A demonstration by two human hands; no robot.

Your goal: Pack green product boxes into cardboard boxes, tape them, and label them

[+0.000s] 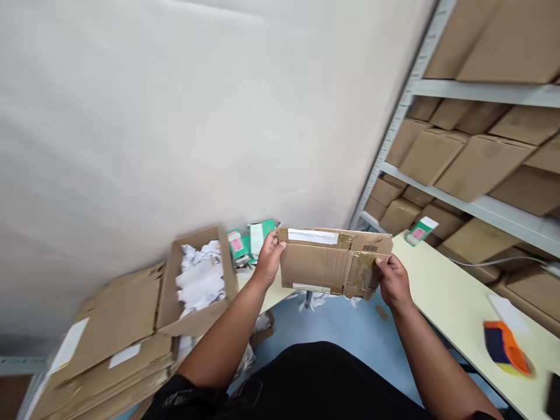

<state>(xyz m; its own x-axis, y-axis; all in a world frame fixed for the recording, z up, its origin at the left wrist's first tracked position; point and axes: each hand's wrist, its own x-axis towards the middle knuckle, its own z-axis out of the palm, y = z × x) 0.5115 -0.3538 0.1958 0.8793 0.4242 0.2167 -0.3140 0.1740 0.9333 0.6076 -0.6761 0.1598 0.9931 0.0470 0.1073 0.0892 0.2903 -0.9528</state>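
Between my two hands is a flattened cardboard box (315, 262), held up in front of me above the floor. Brown tape and white label strips show on its face. My left hand (268, 259) grips its left edge, thumb on the near face. At the right end, my right hand (394, 281) pinches the taped part, thumb in front and fingers behind. Left of my left hand stands an open carton (168, 291) filled with crumpled white paper (201, 277). Several green and white small boxes (258, 236) lie just behind that hand.
A stack of flattened cartons (118, 315) lies at the left. Metal shelves (485, 93) full of brown boxes rise at the right. On the right table (433, 297) are a green box (420, 231) and an orange and dark blue object (507, 348). Paper scraps litter the blue floor (301, 329).
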